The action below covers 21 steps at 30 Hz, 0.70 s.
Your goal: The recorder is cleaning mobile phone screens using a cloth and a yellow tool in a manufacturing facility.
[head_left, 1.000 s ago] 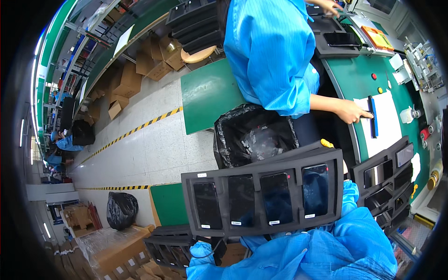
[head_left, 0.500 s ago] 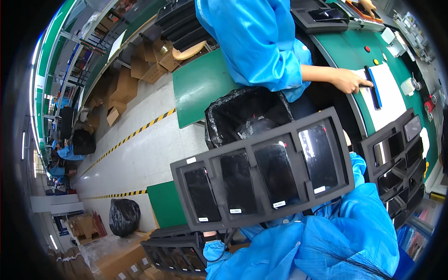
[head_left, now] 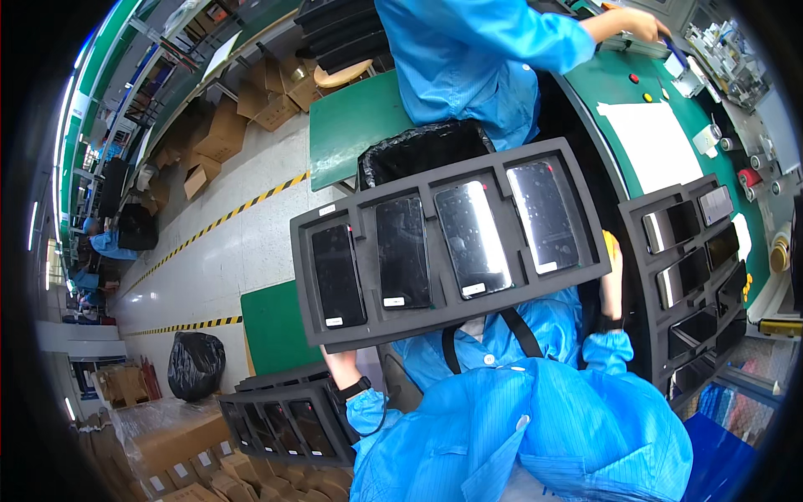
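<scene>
A black foam tray [head_left: 452, 316] hangs level in front of my body, carrying several dark phone-like screens [head_left: 335, 276] in a row, one per slot. Each screen has a small white label at its near end. My left hand [head_left: 339, 361] supports the tray's near left corner, its fingers hidden beneath. At the right end, my right hand [head_left: 613, 261] grips the tray's side, with the fingertips mostly out of sight. Below my left forearm is a stack of similar filled trays [head_left: 288, 389]. Right of my right hand stands another tray [head_left: 657, 314] of screens.
A co-worker in a blue smock [head_left: 452, 67] stands ahead, one hand [head_left: 640, 25] over the green workbench [head_left: 585, 84]. White paper [head_left: 648, 142] lies on that bench. A black-lined bin [head_left: 418, 155] sits beyond my tray. Cardboard boxes [head_left: 222, 134] and a black bag [head_left: 195, 366] are leftward.
The tray has risen and moved slightly left in view, bringing more of both my hands into sight. The co-worker's hand has left the white paper and moved away, carrying the blue-and-black bar.
</scene>
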Motion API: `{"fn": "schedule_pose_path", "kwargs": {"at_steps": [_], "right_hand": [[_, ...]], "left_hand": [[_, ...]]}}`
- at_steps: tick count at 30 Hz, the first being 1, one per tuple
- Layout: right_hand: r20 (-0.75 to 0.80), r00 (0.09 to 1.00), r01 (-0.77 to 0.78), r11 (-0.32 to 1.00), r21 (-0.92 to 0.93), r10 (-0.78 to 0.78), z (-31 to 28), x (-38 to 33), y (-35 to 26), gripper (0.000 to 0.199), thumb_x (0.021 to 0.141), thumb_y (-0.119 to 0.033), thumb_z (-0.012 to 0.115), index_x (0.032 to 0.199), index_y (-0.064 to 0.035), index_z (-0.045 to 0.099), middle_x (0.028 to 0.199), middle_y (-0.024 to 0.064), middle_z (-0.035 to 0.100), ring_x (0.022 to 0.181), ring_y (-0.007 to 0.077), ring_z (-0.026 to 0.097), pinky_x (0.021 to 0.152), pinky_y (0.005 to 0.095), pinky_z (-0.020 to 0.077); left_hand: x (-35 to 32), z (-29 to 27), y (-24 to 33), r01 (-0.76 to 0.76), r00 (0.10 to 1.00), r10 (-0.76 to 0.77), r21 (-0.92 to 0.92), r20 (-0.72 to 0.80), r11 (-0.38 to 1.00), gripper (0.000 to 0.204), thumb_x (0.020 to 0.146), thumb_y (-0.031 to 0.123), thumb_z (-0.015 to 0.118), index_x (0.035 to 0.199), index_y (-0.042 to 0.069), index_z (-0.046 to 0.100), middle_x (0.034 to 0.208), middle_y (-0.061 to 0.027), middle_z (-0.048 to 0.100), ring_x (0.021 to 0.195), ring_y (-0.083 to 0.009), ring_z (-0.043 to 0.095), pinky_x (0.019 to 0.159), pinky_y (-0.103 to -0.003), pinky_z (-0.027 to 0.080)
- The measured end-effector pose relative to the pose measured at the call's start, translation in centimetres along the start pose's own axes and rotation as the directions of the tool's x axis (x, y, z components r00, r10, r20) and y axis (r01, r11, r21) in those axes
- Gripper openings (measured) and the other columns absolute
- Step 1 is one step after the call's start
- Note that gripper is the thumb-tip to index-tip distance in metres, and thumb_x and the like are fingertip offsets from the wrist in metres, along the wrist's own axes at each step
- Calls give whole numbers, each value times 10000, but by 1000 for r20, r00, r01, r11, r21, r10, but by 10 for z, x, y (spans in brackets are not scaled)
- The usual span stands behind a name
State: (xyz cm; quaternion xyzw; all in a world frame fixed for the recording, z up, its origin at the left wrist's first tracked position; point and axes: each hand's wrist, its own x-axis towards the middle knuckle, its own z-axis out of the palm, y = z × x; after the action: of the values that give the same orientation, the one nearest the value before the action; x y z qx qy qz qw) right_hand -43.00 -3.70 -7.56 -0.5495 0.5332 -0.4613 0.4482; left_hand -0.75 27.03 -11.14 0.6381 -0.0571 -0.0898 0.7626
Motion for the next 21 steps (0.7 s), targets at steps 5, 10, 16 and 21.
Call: {"fn": "schedule_pose_path", "kwargs": {"at_steps": [5,10,16,21], "right_hand": [[-25,987,157,980,-125,-161,-11,-54,-51,186,975,-93,509,1071,18,624,957,55,654,869,128,604,784,247,464],[229,921,388,810,-439,-317,14,-42,-160,383,805,-256,740,1105,-51,618,865,103,644,785,238,642,714,310,502],[531,816,576,240,-782,-229,95,0,-183,930,673,-662,709,1230,54,508,850,173,656,726,319,688,615,380,547],[589,801,598,192,-778,-107,108,3,-182,884,648,-600,753,1165,87,548,833,177,655,738,320,686,626,366,553]], "left_hand": [[-22,-66,98,-68,957,55,-34,-285,997,301,960,267,442,1089,30,574,1091,-80,577,1049,-201,517,900,-363,433],[-66,67,197,-446,875,471,566,113,693,147,921,87,567,1050,18,549,1006,-78,570,919,-168,557,816,-291,457],[-71,190,178,-529,849,-59,844,525,-92,806,719,561,722,1260,30,448,1104,-162,531,1014,-360,576,746,-495,527],[-57,186,149,-599,800,44,801,599,-10,711,669,434,732,1177,19,458,1057,-162,496,995,-363,552,733,-475,544]]}}
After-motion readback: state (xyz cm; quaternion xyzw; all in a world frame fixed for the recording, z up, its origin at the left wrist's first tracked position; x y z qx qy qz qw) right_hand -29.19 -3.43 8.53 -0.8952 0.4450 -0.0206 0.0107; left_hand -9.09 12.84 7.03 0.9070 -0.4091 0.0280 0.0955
